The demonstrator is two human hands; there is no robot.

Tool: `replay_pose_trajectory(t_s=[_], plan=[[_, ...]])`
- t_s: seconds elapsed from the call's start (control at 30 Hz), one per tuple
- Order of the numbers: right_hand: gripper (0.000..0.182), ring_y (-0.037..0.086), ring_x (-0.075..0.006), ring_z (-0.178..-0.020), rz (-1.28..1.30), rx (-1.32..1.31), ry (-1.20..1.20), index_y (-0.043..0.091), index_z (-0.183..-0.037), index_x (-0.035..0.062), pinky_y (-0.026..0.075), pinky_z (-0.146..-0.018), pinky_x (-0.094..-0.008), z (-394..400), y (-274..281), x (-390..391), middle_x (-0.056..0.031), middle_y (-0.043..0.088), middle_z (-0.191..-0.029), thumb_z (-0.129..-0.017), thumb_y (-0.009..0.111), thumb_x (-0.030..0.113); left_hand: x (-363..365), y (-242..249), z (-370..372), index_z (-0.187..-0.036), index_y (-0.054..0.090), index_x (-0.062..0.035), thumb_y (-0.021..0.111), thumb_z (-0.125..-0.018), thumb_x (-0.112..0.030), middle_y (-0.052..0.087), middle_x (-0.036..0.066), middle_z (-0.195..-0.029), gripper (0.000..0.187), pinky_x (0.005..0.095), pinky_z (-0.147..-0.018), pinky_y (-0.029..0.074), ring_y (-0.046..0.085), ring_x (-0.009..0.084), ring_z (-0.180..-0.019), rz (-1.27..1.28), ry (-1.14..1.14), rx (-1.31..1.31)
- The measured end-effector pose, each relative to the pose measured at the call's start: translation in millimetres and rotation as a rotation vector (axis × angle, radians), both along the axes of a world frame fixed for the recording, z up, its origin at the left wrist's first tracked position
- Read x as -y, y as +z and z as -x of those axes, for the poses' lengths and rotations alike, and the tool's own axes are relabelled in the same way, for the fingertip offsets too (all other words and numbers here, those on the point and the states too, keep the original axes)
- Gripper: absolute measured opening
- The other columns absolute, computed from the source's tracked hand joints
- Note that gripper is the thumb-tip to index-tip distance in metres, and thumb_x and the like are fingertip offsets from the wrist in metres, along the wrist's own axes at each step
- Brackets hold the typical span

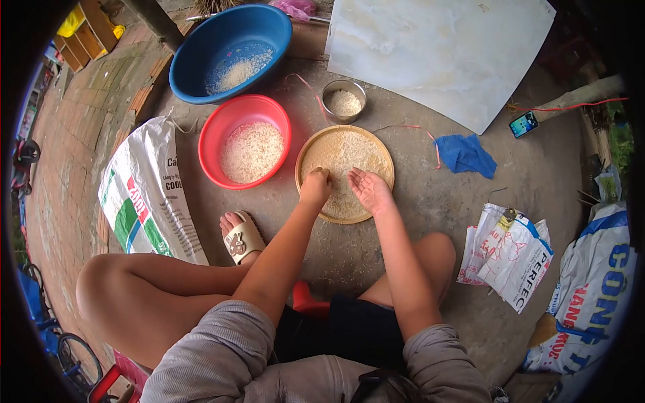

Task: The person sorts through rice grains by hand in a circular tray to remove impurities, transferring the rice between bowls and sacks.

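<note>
A round woven tray [345, 213] lies on the ground in front of me, with a layer of rice grains [349, 149] spread over it. Over its left part is my left hand [316, 187], fingers curled closed; what they hold, if anything, is hidden. My right hand [369, 191] is held palm up over the tray's right side, its fingers stretched out. Just behind the tray stands a metal bowl [344, 119] with rice in it. To the left, a red plastic basin [207, 144] also contains rice.
A large blue basin [185, 74] with some rice sits at the back left. A pale board [437, 54] lies at the back right, near a blue cloth [465, 156] and a phone [523, 124]. Printed sacks [151, 195] flank me, and a sandaled foot [242, 238] is left of the tray.
</note>
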State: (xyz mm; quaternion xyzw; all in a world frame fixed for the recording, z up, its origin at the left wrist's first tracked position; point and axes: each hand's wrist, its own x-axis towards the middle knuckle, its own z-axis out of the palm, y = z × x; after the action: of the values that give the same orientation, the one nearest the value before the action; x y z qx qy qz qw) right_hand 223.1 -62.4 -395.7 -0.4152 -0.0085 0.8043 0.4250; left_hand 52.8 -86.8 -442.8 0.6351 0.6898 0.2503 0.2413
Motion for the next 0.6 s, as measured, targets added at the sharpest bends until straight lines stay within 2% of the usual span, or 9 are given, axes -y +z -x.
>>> replay_pose_trajectory(t_s=[0.1, 0.17, 0.2, 0.23, 0.3, 0.33, 0.43, 0.53, 0.6], plan=[[0.031, 0.052, -0.0260, -0.103, 0.028, 0.033, 0.038, 0.045, -0.111, -0.0110, 0.046, -0.092, -0.0328, -1.7, -9.7, -11.1, -0.0169, 0.051, -0.107, -0.091, 0.039, 0.012, -8.8, 3.7, 7.1, -0.076, 0.065, -0.0020, 0.066, -0.067, -0.007, 0.064, 0.013, -0.077, 0.010, 0.0343, -0.066, 0.049, 0.063, 0.0265, -0.072, -0.004, 0.008, 0.085], [0.034, 0.054, -0.0263, -0.100, -0.045, 0.090, -0.060, 0.047, -0.111, -0.0113, 0.044, -0.093, -0.0343, -6.4, -11.1, -15.0, -0.0180, 0.053, -0.105, -0.090, 0.039, 0.014, -21.4, 30.4, 6.3, -0.075, 0.066, -0.0020, 0.069, -0.067, -0.010, 0.065, 0.011, -0.071, 0.011, 0.0302, -0.060, 0.049, 0.063, 0.0190, -0.063, 0.054, 0.170, 0.346], [0.034, 0.054, -0.0262, -0.101, -0.049, 0.094, -0.047, 0.045, -0.113, -0.0112, 0.043, -0.095, -0.0345, -7.6, -8.1, -14.8, -0.0181, 0.052, -0.106, -0.090, 0.039, 0.014, -28.3, 52.7, 6.0, -0.079, 0.067, -0.0016, 0.071, -0.068, -0.011, 0.066, 0.009, -0.072, 0.014, 0.0266, -0.058, 0.048, 0.062, 0.0130, -0.061, 0.082, 0.136, 0.373], [0.034, 0.054, -0.0262, -0.101, -0.045, 0.090, -0.040, 0.045, -0.113, -0.0112, 0.043, -0.095, -0.0345, -8.1, -6.2, -13.8, -0.0181, 0.052, -0.106, -0.090, 0.039, 0.014, -36.3, 65.7, 4.8, -0.081, 0.068, -0.0019, 0.070, -0.069, -0.010, 0.066, 0.009, -0.073, 0.015, 0.0263, -0.061, 0.049, 0.062, 0.0135, -0.062, 0.137, 0.050, 0.516], [0.034, 0.054, -0.0261, -0.100, -0.018, -0.028, -0.026, 0.043, -0.115, -0.0111, 0.044, -0.095, -0.0344, -6.0, -1.5, -11.4, -0.0178, 0.052, -0.106, -0.090, 0.039, 0.013, -49.6, 67.3, 2.4, -0.086, 0.068, -0.0034, 0.070, -0.069, -0.010, 0.067, 0.010, -0.076, 0.017, 0.0275, -0.063, 0.050, 0.064, 0.0154, -0.065, 0.167, -0.197, 0.623], [0.032, 0.054, -0.0258, -0.099, -0.034, -0.031, -0.031, 0.044, -0.113, -0.0108, 0.045, -0.093, -0.0340, -2.4, 5.2, -12.1, -0.0171, 0.052, -0.105, -0.090, 0.039, 0.011, -51.4, 77.9, 7.0, -0.086, 0.068, -0.0034, 0.070, -0.069, -0.010, 0.067, 0.010, -0.076, 0.017, 0.0275, -0.063, 0.050, 0.064, 0.0154, -0.065, 0.170, -0.192, 0.617], [0.029, 0.054, -0.0249, -0.097, -0.076, -0.128, -0.042, 0.045, -0.110, -0.0104, 0.046, -0.091, -0.0336, -1.1, 8.6, -16.1, -0.0167, 0.052, -0.103, -0.090, 0.039, 0.010, -56.0, 110.4, 25.1, -0.087, 0.069, -0.0030, 0.068, -0.070, -0.011, 0.067, 0.014, -0.078, 0.019, 0.0298, -0.066, 0.051, 0.065, 0.0208, -0.070, -0.051, -0.070, 0.223], [0.027, 0.054, -0.0239, -0.094, -0.056, -0.120, -0.049, 0.046, -0.107, -0.0105, 0.048, -0.088, -0.0334, -7.9, 3.0, -15.9, -0.0164, 0.052, -0.101, -0.089, 0.039, 0.009, -55.3, 89.0, 47.8, -0.077, 0.069, -0.0043, 0.064, -0.066, -0.007, 0.065, 0.015, -0.073, 0.013, 0.0333, -0.065, 0.052, 0.064, 0.0256, -0.066, -0.107, 0.138, 0.169], [0.027, 0.054, -0.0240, -0.091, 0.016, -0.114, -0.106, 0.046, -0.106, -0.0111, 0.050, -0.086, -0.0338, -12.0, -5.8, -15.6, -0.0162, 0.052, -0.100, -0.090, 0.038, 0.009, -45.9, 75.0, 47.8, -0.081, 0.069, -0.0042, 0.065, -0.067, -0.008, 0.066, 0.014, -0.074, 0.014, 0.0317, -0.065, 0.051, 0.065, 0.0232, -0.067, -0.073, 0.151, 0.161]])
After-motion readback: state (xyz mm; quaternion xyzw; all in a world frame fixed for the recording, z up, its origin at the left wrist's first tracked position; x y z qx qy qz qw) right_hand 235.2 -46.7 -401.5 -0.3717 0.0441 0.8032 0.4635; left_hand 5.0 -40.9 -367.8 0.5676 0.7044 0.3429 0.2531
